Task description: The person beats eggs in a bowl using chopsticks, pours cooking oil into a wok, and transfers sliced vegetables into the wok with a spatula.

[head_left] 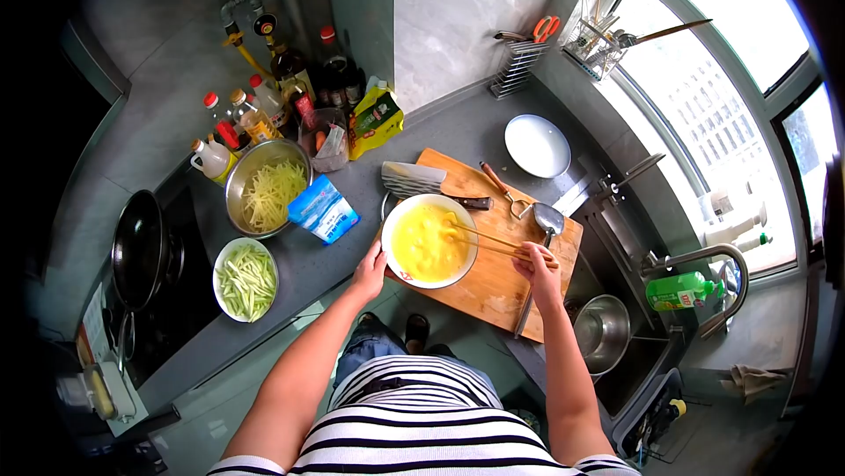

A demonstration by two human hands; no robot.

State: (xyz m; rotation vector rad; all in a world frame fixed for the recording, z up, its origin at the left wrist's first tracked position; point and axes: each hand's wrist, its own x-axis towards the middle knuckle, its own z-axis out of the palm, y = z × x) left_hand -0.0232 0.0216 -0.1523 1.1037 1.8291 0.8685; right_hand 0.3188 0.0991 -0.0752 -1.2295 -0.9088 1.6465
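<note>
A white bowl [429, 241] of yellow beaten egg is over the left part of the wooden cutting board [503, 307]. My left hand [371, 272] grips the bowl's left rim. Wooden chopsticks [497, 244] are pinched in my right hand [539, 268], and their tips dip into the egg. Behind the bowl lies a cleaver [414, 178] with a dark handle. A peeler [508, 192] and a metal ladle [547, 219] rest on the board's right part, the ladle's handle running down beneath my right hand.
Left are a metal bowl [267, 187] of pale shreds, a bowl of green strips [246, 280], a blue packet [323, 210], bottles [255, 115] and a wok [137, 250]. Right are a white plate [537, 146], a metal pot [602, 335] in the sink and a faucet [738, 275].
</note>
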